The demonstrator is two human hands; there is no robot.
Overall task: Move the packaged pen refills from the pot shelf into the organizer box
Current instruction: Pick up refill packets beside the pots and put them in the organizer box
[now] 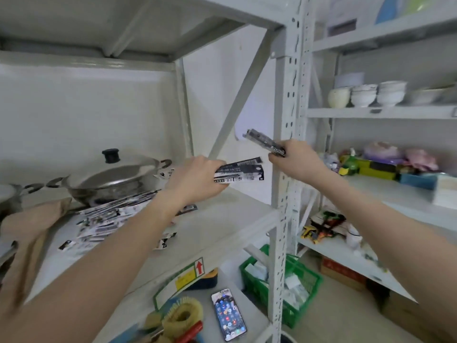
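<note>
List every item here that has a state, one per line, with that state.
Left hand: gripping refill packs.
Right hand: gripping one refill pack, raised.
Loose refill packs: scattered on the shelf.
Pot: lid on.
Phone: screen lit, face up.
Bowls: stacked.

Red up-arrow on shelf label (190, 274); refill-packet print illegible.
</note>
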